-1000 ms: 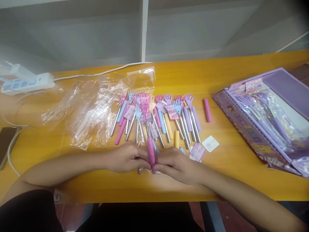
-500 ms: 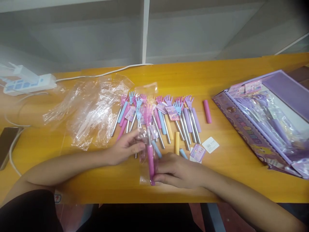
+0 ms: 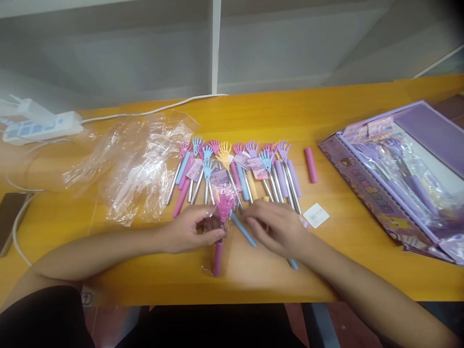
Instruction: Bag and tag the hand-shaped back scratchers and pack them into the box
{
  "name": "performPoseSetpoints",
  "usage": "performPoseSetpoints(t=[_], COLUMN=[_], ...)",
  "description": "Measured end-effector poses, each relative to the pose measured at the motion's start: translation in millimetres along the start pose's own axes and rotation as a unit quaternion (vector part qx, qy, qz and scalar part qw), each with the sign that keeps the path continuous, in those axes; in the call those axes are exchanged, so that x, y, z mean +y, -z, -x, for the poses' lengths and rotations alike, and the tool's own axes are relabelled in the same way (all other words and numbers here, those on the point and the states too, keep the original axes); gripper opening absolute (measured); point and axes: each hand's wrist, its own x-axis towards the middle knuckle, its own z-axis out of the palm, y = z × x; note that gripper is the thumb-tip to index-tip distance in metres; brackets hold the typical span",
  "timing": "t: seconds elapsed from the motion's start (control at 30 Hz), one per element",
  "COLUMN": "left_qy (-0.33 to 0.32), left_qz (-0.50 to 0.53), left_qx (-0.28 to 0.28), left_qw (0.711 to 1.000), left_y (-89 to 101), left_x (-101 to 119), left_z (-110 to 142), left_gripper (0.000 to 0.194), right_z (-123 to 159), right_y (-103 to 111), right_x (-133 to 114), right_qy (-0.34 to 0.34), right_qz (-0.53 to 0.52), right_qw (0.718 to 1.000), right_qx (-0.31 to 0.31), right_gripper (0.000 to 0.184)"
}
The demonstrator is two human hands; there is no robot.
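A pink back scratcher point(image 3: 225, 205) with a hand-shaped head sits inside a clear plastic bag point(image 3: 208, 263). My left hand point(image 3: 192, 227) is closed around its metal shaft, thumb in front, with the pink handle pointing toward me. Just right of the bag is my right hand point(image 3: 277, 227), apart from it, its fingers loosely bent and spread from the thumb. No object shows in that hand. A blue handle tube point(image 3: 243, 229) lies between the two hands. Beyond them several back scratchers point(image 3: 267, 162) in pink, blue, yellow and purple lie in a row, some with printed cards.
Crumpled clear bags point(image 3: 141, 169) are heaped at the left. A purple display box point(image 3: 377, 193) holding bagged scratchers stands at the right. Near it lie a pink tube point(image 3: 311, 166) and a white card point(image 3: 316, 215). A power strip point(image 3: 43, 126) with cables sits at the far left.
The bagged scratcher has been lowered toward me, its head now just above my left hand. My right hand has let go of its handle and moved right and slightly away from me.
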Motion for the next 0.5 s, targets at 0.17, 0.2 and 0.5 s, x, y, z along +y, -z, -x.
performPoseSetpoints(t=[0.17,0.2,0.5], left_qy=[0.009,0.002,-0.043], left_qz=[0.104,0.106,0.056], left_qx=[0.07,0.089,0.225], left_qw=[0.992,0.99,0.972], left_y=[0.7,2.3,14.0], left_x=[-6,-7,-27], left_z=[-2,-3,-5], left_gripper=[0.035,0.035,0.038], right_z=[-6,-7,-6], right_y=[-3,-3,0], right_x=[13,15,24], right_qy=[-0.037,-0.032,-0.041], right_qz=[0.058,0.067,0.071], right_qw=[0.998,0.997,0.997], right_qx=[0.013,0.01,0.014], right_gripper=[0.019,0.018,0.026])
